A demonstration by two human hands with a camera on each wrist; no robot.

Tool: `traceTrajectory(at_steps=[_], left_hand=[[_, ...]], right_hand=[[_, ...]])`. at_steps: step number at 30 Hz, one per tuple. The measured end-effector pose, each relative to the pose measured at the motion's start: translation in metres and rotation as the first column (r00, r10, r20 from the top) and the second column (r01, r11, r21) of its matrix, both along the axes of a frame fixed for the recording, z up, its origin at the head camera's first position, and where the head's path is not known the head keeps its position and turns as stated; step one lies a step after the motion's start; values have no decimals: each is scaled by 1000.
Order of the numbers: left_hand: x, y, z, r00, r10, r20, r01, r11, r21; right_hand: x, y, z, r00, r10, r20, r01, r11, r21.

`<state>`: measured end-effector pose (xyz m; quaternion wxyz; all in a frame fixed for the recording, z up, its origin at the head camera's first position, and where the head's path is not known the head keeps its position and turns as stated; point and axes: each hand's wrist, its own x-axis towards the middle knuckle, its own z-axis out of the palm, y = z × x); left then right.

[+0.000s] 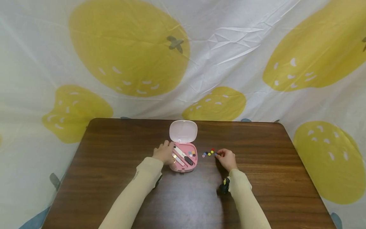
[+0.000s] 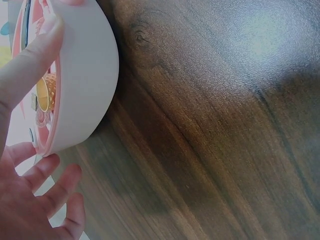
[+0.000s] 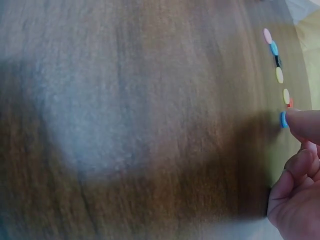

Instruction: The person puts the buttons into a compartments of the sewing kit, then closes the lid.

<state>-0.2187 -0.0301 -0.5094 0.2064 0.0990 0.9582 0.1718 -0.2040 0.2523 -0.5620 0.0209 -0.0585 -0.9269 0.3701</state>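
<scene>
A pink sewing kit box (image 1: 187, 170) stands on the table with its lid (image 1: 183, 131) raised at the back. My left hand (image 1: 164, 153) grips its left side, with the thumb over the rim and fingertips at the outer wall. Inside show a gold thimble (image 2: 47, 92), a tool with a black handle (image 1: 188, 160) and several small buttons (image 1: 191, 155). To the right of the box, my right hand (image 1: 227, 159) pinches a blue button (image 3: 284, 119) between thumb and finger, close over the tabletop. Its fingers hide part of that button.
Several loose buttons lie in an uneven row between the box and my right hand, among them a pink button (image 3: 267, 36), a yellow button (image 3: 279, 75) and a red button (image 1: 212, 149). Behind the dark wooden table (image 1: 120, 136) hangs a fruit-patterned cloth (image 1: 148, 108).
</scene>
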Motion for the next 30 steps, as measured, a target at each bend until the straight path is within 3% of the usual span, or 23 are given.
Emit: traceTrajectory(at_steps=[30], left_hand=[[-2,-2,-4,1000,-10,-2,10,1000,17]], right_hand=[[-2,-6,3,997,-43,57,42,999,19]])
